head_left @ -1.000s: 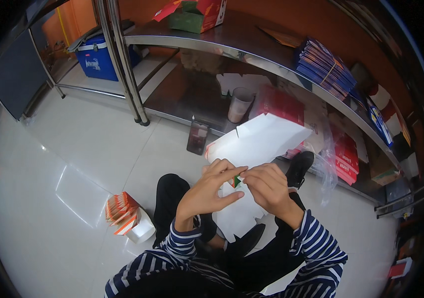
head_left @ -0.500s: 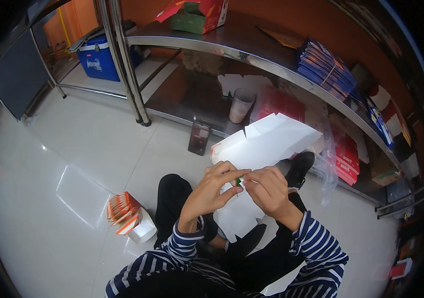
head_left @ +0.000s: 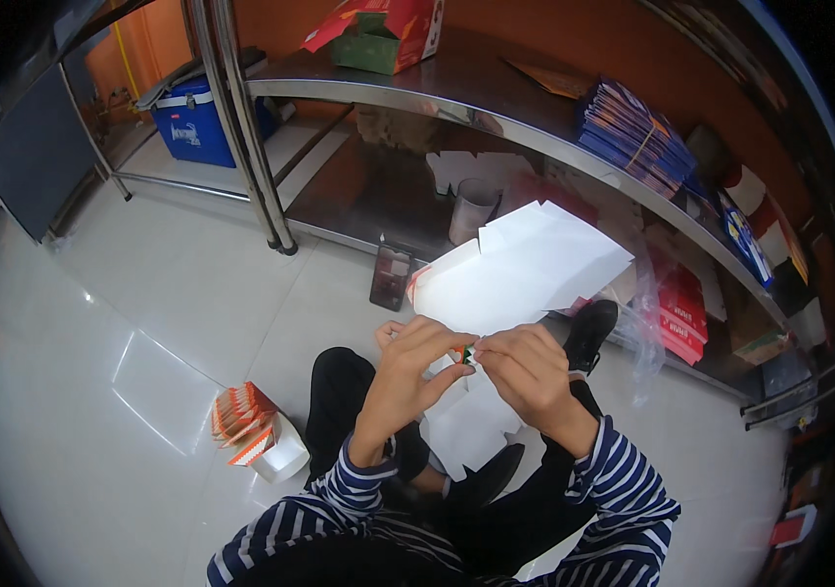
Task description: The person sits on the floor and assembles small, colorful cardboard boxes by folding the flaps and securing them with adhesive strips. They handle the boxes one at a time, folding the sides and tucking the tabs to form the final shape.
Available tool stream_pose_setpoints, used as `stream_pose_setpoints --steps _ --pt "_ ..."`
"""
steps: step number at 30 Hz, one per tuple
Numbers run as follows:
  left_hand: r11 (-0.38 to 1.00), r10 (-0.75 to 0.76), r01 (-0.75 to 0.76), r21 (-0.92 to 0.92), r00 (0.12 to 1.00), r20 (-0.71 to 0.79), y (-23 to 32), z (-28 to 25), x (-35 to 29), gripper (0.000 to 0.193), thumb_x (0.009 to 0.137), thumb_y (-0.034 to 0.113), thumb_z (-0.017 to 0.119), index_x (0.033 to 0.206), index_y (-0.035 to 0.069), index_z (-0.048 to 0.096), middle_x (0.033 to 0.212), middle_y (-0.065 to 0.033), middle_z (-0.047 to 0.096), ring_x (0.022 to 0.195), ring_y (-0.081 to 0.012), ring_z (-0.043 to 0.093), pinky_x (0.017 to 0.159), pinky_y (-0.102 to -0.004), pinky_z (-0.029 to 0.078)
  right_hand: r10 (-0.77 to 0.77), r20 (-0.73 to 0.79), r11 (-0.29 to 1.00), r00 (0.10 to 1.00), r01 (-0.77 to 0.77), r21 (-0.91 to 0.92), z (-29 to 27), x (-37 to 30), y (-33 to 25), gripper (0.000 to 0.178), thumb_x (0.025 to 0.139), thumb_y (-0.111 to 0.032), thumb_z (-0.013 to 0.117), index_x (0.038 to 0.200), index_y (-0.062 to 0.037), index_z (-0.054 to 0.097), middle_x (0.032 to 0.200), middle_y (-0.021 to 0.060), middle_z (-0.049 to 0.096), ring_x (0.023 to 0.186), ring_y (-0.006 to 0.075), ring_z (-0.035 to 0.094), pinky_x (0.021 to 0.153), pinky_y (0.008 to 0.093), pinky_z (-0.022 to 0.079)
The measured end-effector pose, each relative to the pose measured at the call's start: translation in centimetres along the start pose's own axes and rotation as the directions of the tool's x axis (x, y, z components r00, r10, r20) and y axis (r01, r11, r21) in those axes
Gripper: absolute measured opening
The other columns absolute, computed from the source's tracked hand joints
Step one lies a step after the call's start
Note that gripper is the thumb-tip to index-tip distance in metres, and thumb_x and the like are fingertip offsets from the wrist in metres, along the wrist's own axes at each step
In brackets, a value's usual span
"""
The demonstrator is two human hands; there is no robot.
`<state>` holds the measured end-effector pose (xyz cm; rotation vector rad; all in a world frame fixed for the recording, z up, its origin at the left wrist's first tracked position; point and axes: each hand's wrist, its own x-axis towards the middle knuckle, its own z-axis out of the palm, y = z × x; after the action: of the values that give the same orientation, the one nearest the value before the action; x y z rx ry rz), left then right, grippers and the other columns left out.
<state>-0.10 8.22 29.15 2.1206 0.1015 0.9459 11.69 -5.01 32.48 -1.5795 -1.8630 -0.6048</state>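
My left hand (head_left: 406, 374) is closed in a pinch, thumb and forefinger on a small green-and-orange piece (head_left: 467, 355) with a bit of white at its edge. Against that white edge, the fingertips of my right hand (head_left: 532, 374) are pinched together. What exactly the piece is, I cannot make out. Beyond and under both hands spreads a white cardboard sheet (head_left: 525, 262) with notched, cut edges, like an unfolded box. More white cardboard (head_left: 468, 428) shows below the hands, between my legs; the hands hide whether the two parts join.
On the floor at left, a stack of folded orange-and-white cartons (head_left: 239, 416) sits by a white open carton (head_left: 282, 452). A phone (head_left: 392, 276) leans at the steel shelf (head_left: 368, 233). A plastic cup (head_left: 474, 210) and red packs (head_left: 679, 315) lie on the lower shelf, blue folded cartons (head_left: 637, 137) above.
The far part of the cardboard has shifted a little away and tilted up. My left hand has moved slightly left, its outer fingers more curled. Both hands keep their pinch.
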Motion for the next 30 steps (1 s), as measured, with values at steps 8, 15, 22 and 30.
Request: stream_pose_setpoints --steps 8,15,22,30 --pt "0.995 -0.086 0.088 -0.047 0.995 0.048 -1.3 0.8 -0.1 0.028 0.063 0.014 0.076 0.09 0.009 0.067 0.082 -0.0015 0.061 0.081 -0.0164 0.054 0.077 -0.0314 0.026 0.135 0.158 0.979 0.978 -0.157 0.134 -0.5 0.1 0.8 0.02 0.064 0.003 0.061 0.084 0.0 0.061 0.085 0.0094 0.062 0.074 0.0249 0.06 0.066 0.0338 0.049" --pt "0.996 -0.061 0.063 -0.058 0.997 0.042 -1.0 1.0 -0.4 0.029 0.063 0.013 0.076 0.09 0.009 0.067 0.082 -0.0008 0.061 0.083 -0.0158 0.053 0.078 -0.0308 0.026 0.142 0.139 0.975 0.98 -0.162 0.152 -0.6 0.0 0.6 0.02 0.063 0.006 0.062 0.083 0.0007 0.061 0.086 0.0098 0.062 0.074 0.0249 0.06 0.065 0.0331 0.049" --pt "0.999 -0.021 0.022 -0.027 0.999 0.036 -1.2 1.6 -0.4 0.026 0.064 0.01 0.073 0.089 0.008 0.065 0.081 -0.0009 0.06 0.084 -0.0164 0.052 0.078 -0.0314 0.026 0.231 0.189 0.964 0.954 -0.25 0.084 -0.2 -0.1 0.5 0.014 0.067 0.002 0.06 0.08 -0.0025 0.061 0.079 0.006 0.059 0.066 0.0235 0.057 0.059 0.0339 0.047" --pt "0.999 0.031 -0.03 -0.01 0.996 0.079 -1.2 1.6 0.4 0.02 0.071 0.008 0.067 0.09 0.01 0.064 0.085 -0.0018 0.057 0.096 -0.0194 0.05 0.086 -0.0395 0.02 0.375 -0.037 0.926 0.927 -0.376 -0.038 -0.7 1.5 0.2 0.012 0.067 -0.011 0.068 0.075 -0.0067 0.06 0.076 0.0073 0.059 0.063 0.025 0.056 0.058 0.0362 0.045"
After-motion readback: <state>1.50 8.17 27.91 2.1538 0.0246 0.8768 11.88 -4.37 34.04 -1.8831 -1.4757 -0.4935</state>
